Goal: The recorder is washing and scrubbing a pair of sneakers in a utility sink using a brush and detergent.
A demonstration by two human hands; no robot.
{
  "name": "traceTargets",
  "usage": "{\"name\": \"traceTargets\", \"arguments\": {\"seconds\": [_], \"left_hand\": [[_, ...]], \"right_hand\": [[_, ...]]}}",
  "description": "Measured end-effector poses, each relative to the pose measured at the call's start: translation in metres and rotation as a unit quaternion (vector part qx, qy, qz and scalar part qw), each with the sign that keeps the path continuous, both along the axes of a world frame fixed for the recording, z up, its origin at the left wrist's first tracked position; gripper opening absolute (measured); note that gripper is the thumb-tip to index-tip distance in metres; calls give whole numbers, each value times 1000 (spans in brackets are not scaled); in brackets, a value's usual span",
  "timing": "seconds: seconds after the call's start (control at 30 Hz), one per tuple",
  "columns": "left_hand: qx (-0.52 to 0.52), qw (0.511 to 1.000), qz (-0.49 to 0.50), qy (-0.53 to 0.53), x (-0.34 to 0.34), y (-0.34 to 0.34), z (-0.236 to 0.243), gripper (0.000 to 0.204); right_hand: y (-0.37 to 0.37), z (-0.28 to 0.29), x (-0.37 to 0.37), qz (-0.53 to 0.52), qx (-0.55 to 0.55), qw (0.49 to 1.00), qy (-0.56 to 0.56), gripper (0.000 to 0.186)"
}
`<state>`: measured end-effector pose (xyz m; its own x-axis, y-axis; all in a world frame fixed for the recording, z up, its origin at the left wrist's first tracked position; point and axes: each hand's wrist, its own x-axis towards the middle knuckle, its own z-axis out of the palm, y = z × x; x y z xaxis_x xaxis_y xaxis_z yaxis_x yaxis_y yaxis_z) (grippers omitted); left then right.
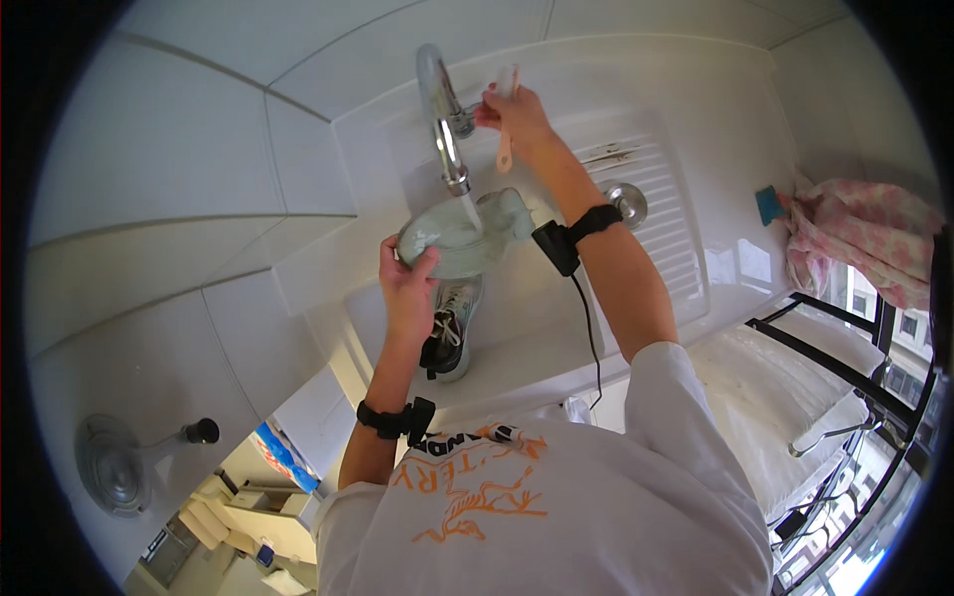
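Observation:
My left hand (405, 288) grips a pale green, soft-looking shoe cover (452, 243), thumb on its near side. Water from the chrome faucet (445, 124) runs onto it. Up beside the faucet's lever, the fingers of my right hand (517, 114) are closed around a brush with a pale pink handle (505, 152); whether they also touch the lever I cannot tell. Below the cover, a black and white sneaker (449, 333) with light laces lies in the white sink (527, 338), partly hidden by the cover and my left hand.
Right of the basin is a ribbed washboard slope (666, 228) with a round metal drain piece (627, 204). A teal sponge (769, 205) and a pink patterned cloth (855, 233) sit at the far right. A cable (593, 338) hangs from my right wrist strap.

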<state>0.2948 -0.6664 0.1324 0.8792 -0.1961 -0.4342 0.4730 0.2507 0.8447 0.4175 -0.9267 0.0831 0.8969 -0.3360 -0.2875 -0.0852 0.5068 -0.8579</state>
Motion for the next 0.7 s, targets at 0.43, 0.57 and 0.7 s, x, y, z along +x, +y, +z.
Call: {"name": "traceTargets", "arguments": {"seconds": [0.43, 0.57, 0.7], "left_hand": [[-16, 997, 75, -22, 15, 60, -21, 44], [100, 983, 88, -124, 20, 56, -38, 49], [184, 966, 64, -171, 25, 46, -23, 53]], "right_hand": [[109, -1, -173, 62, -292, 953, 57, 62], [154, -17, -188, 151, -252, 945, 142, 59], [182, -41, -182, 84, -110, 989, 58, 63]]}}
